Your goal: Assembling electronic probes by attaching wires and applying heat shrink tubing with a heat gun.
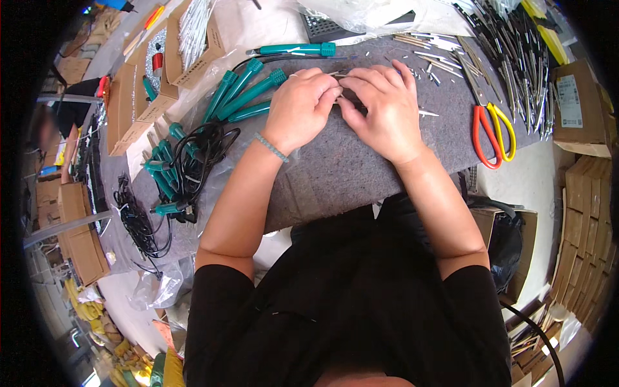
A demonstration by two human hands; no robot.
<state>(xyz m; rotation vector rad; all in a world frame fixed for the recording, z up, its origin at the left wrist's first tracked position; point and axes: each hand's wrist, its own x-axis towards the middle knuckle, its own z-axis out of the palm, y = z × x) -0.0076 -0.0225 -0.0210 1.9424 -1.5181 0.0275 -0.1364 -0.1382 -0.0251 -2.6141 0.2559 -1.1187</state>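
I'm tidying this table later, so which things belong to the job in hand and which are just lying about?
Likely part of the job:
thin part where the left hand and right hand meet, too small to identify
teal handles beside the left hand
rods heaped at upper right

Likely just lying about:
scissors, untouched
clear plastic, lower left
stacked cardboard boxes, far right

Pale floor (536, 184) separates the grey-topped table (342, 171) from stacked brown cartons (579, 226).
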